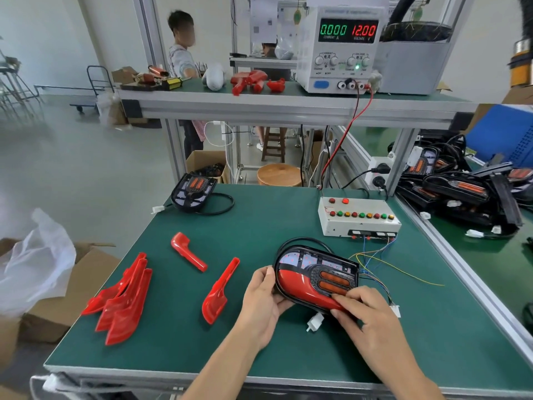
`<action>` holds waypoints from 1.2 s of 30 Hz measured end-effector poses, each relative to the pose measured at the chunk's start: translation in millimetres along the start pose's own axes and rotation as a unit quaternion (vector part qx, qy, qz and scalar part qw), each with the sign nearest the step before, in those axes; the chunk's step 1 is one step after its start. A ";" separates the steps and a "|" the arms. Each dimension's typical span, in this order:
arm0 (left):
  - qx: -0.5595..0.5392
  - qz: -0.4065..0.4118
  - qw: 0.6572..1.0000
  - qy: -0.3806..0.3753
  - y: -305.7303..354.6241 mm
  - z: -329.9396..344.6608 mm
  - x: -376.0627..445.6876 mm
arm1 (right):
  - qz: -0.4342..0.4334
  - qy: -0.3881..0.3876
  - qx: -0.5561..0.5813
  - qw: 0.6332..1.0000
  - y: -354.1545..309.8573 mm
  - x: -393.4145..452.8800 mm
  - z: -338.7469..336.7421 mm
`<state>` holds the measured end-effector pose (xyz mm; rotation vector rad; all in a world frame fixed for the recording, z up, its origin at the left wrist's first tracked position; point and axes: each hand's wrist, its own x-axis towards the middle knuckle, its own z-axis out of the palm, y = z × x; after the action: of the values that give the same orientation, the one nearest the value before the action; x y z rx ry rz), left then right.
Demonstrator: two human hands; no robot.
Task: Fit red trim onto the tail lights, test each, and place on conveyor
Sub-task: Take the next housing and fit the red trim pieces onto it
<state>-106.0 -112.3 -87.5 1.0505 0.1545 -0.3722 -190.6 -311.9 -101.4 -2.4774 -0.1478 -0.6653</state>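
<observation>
A black tail light (315,262) with two orange lenses is held tilted just above the green table. A red trim piece (300,287) lies along its lower edge. My left hand (264,298) grips the light's left end. My right hand (363,310) presses its fingertips on the right end of the trim. The light's white connector (314,323) hangs under it. Loose red trims lie to the left: a stack (124,298), one (189,255) farther back, one (220,290) nearest my left hand. Another tail light (193,192) sits at the table's far left corner.
A white test box (357,217) with coloured buttons stands at the back right, thin wires trailing from it. A power supply (340,47) on the upper shelf reads 0.000 and 12.00. Several tail lights (461,192) are piled on the conveyor at right. A person stands behind the shelf.
</observation>
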 end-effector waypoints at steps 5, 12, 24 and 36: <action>0.029 0.012 0.999 -0.020 -7.1 -4.1 2.1 | -0.002 0.002 -0.030 1.000 -1.2 1.1 0.9; 0.072 0.053 0.995 -0.039 -19.5 -7.3 5.1 | -0.016 0.035 -0.058 0.998 -0.5 -1.4 6.1; 0.095 0.076 0.992 -0.016 -22.0 -8.4 5.4 | 0.276 0.115 0.221 0.928 -4.6 -6.3 7.4; 0.067 0.109 0.991 -0.029 -17.5 -9.4 0.2 | 0.357 0.111 0.502 0.780 -23.3 11.8 19.9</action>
<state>-111.7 -112.0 -106.5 1.1746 -0.0375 -0.2160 -177.5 -282.0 -98.4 -1.2358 0.4193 -0.3634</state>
